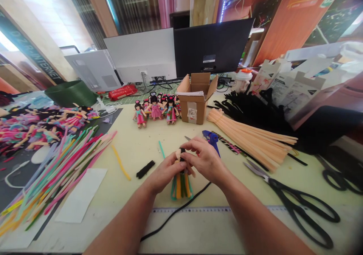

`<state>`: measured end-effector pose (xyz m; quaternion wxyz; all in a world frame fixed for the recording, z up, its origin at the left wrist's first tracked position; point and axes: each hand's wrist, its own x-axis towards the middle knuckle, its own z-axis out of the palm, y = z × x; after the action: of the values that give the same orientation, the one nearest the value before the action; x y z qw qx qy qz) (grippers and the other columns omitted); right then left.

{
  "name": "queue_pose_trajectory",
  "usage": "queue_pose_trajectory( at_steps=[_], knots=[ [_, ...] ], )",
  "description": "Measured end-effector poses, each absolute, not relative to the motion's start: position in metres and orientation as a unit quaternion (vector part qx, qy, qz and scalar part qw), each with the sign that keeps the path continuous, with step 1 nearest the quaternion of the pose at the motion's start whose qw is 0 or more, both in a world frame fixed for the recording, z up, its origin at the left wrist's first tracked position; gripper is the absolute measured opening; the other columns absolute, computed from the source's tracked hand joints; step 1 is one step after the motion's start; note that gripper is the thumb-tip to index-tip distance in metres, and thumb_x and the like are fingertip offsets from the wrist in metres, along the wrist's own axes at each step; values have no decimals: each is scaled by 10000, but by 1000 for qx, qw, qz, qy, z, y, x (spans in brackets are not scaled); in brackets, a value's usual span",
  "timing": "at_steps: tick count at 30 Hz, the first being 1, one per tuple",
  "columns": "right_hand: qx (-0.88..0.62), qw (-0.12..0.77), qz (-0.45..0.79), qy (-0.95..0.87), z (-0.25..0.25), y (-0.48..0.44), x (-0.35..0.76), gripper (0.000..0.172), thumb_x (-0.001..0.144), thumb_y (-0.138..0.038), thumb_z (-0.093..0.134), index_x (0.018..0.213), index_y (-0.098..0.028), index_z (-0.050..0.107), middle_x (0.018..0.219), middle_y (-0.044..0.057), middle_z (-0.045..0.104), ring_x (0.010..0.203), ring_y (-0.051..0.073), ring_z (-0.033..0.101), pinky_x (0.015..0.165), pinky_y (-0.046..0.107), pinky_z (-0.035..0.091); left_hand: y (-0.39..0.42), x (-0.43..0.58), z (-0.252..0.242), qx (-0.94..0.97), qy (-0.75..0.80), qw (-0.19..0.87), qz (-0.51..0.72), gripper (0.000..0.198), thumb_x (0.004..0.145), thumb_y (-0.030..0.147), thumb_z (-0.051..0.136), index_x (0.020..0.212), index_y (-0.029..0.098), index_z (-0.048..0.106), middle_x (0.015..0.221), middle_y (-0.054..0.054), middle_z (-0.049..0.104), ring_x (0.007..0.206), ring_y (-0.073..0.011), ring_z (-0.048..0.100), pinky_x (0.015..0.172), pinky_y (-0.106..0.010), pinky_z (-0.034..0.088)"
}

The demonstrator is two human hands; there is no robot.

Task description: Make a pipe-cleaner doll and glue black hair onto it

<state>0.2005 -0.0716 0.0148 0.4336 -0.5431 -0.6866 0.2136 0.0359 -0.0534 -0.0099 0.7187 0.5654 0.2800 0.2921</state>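
Observation:
Between my two hands is a small pipe-cleaner doll (182, 187), with black hair, a pale head and a skirt of teal, yellow and green strips. My left hand (166, 170) grips its body from the left, thumb across the front. The fingers of my right hand (204, 157) close on the black hair at the head; they partly hide the doll's upper part. Just beyond my right hand lies a blue glue gun (213, 140). A short black bundle of pipe cleaners (145, 169) and a teal piece (161, 149) lie left of the doll.
Large black-handled scissors (295, 206) and a peach pipe-cleaner bundle (252, 137) lie to the right. Finished dolls (155, 109) stand by a cardboard box (193, 109). Coloured pipe cleaners (64, 166) spread leftward. A black cable (176, 212) crosses the ruler (218, 209) in front.

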Motion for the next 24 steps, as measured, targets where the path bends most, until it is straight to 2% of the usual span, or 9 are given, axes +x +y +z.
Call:
queue_pose_trajectory(
  at_steps=[7,10,16,24],
  knots=[
    [-550,431,233,-676,13,-71,201,94,788,-235,681,875,-211,707,819,9,627,780,151,585,710,290,451,-51,34,-16,508,224,783,281,227,830,206,522,1045,136,544,817,-71,675,806,-214,649,781,-350,467],
    [-549,429,236,-677,11,-70,202,88,791,-240,681,869,-209,708,819,9,624,773,147,585,710,285,453,-51,34,-15,499,221,793,271,262,840,219,532,1086,130,534,861,-91,682,799,-221,658,758,-352,480],
    [-545,429,226,-684,10,-70,204,80,797,-226,679,866,-207,716,806,9,611,763,147,585,713,282,455,-51,32,-17,500,228,790,271,227,848,284,586,1009,127,554,1017,-114,661,774,-189,658,763,-333,484],
    [-542,422,212,-695,8,-68,205,83,795,-208,680,871,-201,714,812,8,612,803,154,587,750,288,443,-53,36,-15,519,259,768,271,221,859,323,597,974,138,557,828,-54,664,757,-161,646,747,-293,474]
  ],
)
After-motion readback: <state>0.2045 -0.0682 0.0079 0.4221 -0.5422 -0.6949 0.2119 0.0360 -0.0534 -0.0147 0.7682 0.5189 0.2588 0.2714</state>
